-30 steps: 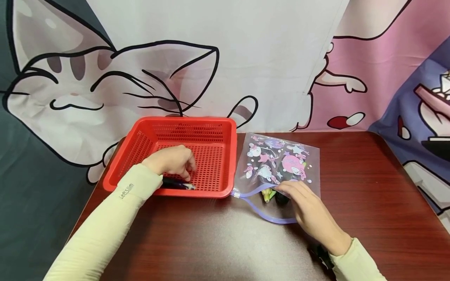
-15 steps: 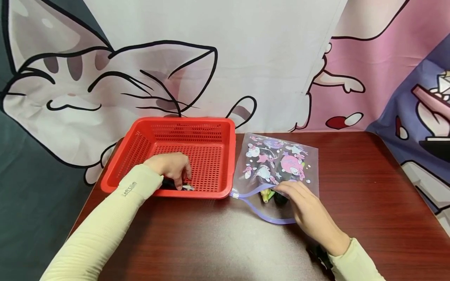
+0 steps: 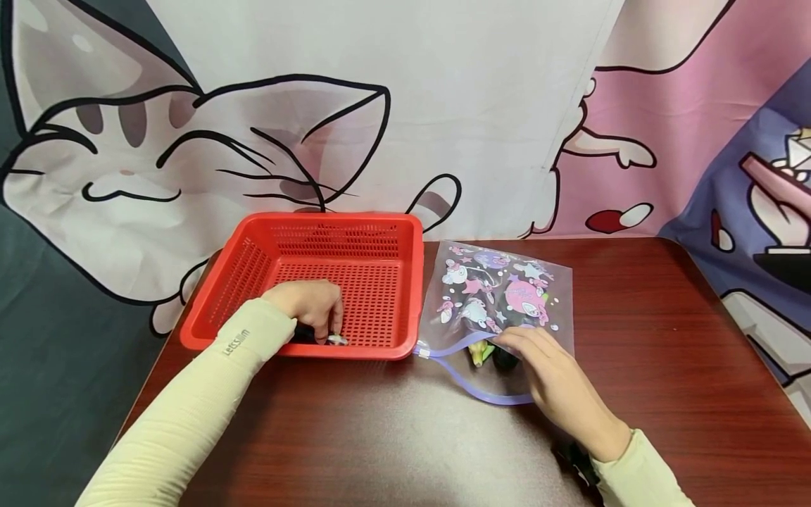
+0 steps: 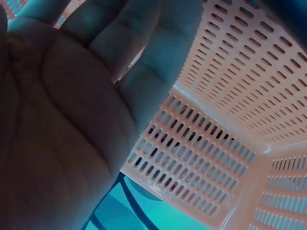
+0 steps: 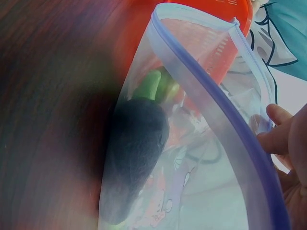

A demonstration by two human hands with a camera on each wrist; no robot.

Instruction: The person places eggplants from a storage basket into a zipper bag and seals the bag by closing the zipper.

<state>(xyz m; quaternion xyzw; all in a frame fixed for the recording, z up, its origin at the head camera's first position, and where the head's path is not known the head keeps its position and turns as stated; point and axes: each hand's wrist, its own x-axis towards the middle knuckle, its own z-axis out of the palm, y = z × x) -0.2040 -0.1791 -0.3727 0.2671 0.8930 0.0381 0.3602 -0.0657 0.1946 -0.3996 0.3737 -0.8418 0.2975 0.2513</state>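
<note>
My left hand (image 3: 310, 304) reaches down into the red plastic basket (image 3: 361, 352). Its fingers grip a dark eggplant (image 3: 305, 334) near the pale stem end, beside the basket's front wall. Seen from the left wrist, the palm (image 4: 62, 110) and bent fingers hide what they hold. At the right, my right hand (image 3: 560, 377) pinches the upper edge of a clear, printed zip bag (image 3: 465, 306), keeping its purple-edged mouth apart. Inside the bag lie a dark, eggplant-like vegetable (image 5: 136, 148) with a green end and a yellow-green piece (image 3: 478, 353).
Basket and bag stand side by side on a brown wooden table (image 3: 380, 451). The bag's white slider (image 3: 423, 351) sits at the mouth's left corner, close to the basket. A cartoon-printed curtain (image 3: 507, 105) hangs along the table's back edge.
My left hand has lowered inside the basket, and its fingers have closed around the eggplant near its stem end. The right hand keeps its hold on the bag.
</note>
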